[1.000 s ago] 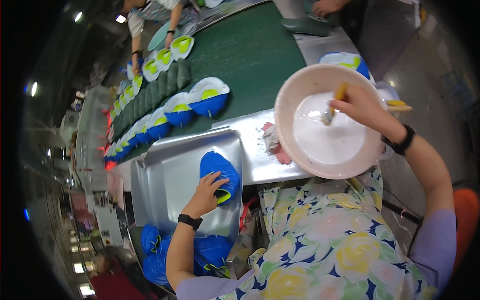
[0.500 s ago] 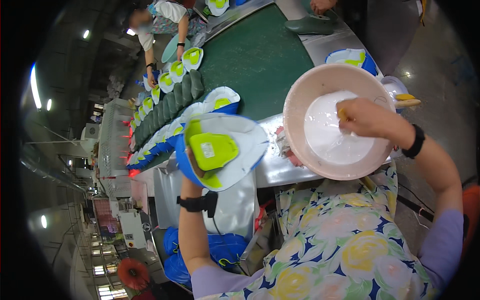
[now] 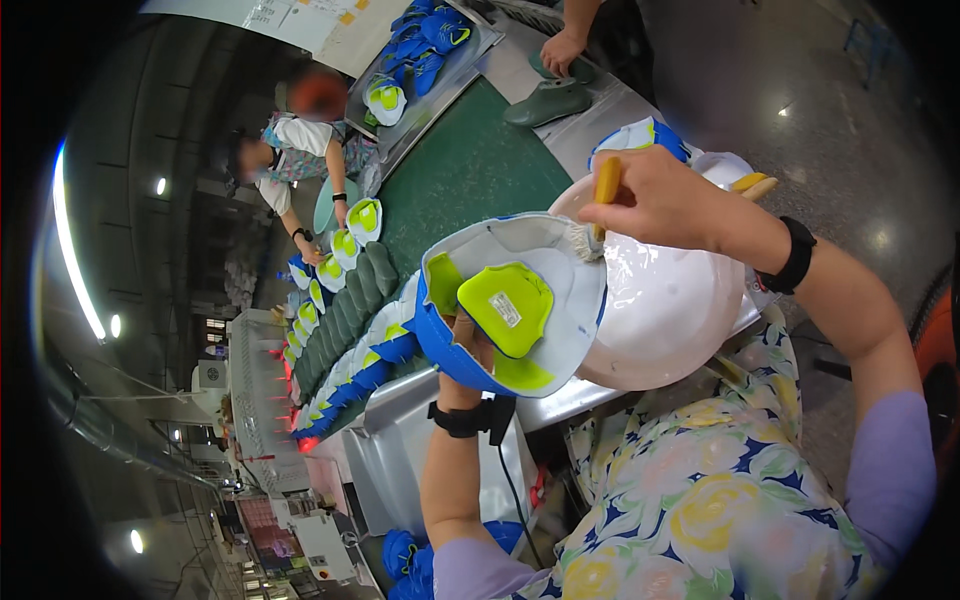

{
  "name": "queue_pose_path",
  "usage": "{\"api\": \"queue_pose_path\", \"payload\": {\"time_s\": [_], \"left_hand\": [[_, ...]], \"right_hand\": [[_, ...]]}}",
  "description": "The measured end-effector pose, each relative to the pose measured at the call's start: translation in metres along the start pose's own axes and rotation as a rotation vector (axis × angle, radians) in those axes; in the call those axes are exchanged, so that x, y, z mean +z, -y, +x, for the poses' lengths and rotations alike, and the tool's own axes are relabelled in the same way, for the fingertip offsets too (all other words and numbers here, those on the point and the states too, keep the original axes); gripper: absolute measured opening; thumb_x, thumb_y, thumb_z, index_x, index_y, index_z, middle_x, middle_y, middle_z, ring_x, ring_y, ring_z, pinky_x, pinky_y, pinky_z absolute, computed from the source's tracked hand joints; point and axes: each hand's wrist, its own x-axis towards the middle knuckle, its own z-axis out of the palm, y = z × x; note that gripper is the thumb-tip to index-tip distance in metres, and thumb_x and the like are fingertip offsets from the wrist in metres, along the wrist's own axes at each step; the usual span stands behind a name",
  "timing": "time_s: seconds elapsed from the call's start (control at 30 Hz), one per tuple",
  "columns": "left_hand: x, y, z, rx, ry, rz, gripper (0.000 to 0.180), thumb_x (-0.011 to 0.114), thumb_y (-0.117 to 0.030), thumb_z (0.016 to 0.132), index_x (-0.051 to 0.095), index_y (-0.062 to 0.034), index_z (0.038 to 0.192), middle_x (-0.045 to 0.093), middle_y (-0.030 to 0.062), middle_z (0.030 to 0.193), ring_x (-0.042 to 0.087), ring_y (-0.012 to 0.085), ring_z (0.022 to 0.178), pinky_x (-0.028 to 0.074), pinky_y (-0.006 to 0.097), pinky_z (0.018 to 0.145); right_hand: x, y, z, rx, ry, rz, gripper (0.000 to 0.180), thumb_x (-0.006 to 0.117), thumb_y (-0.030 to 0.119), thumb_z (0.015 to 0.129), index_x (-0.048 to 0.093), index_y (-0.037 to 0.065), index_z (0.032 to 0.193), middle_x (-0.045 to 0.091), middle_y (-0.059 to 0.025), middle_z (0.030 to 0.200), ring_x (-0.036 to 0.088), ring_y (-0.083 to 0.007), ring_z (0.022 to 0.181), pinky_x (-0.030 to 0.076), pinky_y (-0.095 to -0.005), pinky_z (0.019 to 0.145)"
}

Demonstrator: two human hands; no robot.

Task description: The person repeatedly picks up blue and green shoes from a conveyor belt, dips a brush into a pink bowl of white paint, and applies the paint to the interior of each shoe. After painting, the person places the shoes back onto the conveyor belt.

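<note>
My left hand [image 3: 472, 345], partly hidden, grips a shoe upper [image 3: 510, 290] from its left side and beneath. The upper is blue outside and white inside, with a lime-green tongue bearing a label. In my right hand [image 3: 660, 200] is a brush [image 3: 607, 180] with a yellow handle. Its pale bristles touch the white lining near the upper's far right edge. Below and right of the brush stands a large pale pink basin [image 3: 645, 375] holding white liquid [image 3: 665, 275], partly covered by the upper and my right hand.
A green conveyor belt [image 3: 470, 170] carries rows of shoe uppers and dark green lasts [image 3: 345, 305]. One co-worker [image 3: 305, 150] handles uppers at far left; another person's hand [image 3: 565, 52] touches a last at the back. Another upper [image 3: 640, 135] lies behind the basin. Yellow handles [image 3: 755, 187] stick out beside it.
My right hand has lifted the brush out of the basin and brought it left onto the upper's lining. The upper is now nearer the basin, overlapping its left rim. The view has shifted.
</note>
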Motion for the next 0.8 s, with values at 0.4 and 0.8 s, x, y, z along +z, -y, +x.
{"api": "queue_pose_path", "payload": {"time_s": [0.4,0.8], "left_hand": [[0.035,0.034,-0.003,0.42,-0.364,0.146,0.059,0.055,-0.044,0.1,0.046,-0.0069,0.145,0.058,0.0133,0.138,0.061,0.0302,0.123,0.053,0.048,0.101],[-0.082,0.054,-0.003,0.279,-0.168,0.454,0.058,0.056,-0.042,0.1,0.047,-0.0072,0.144,0.058,0.0126,0.139,0.06,0.029,0.124,0.053,0.046,0.103]], "right_hand": [[0.054,-0.011,-0.025,0.37,-0.07,0.436,0.04,0.07,0.031,0.088,0.068,-0.009,0.085,0.069,-0.0139,0.072,0.066,-0.0157,0.059,0.052,-0.0264,0.055],[0.043,0.012,-0.032,0.165,-0.004,0.54,0.022,0.075,0.02,0.09,0.065,0.002,0.1,0.07,-0.0077,0.089,0.068,-0.013,0.078,0.054,-0.0244,0.069]]}}
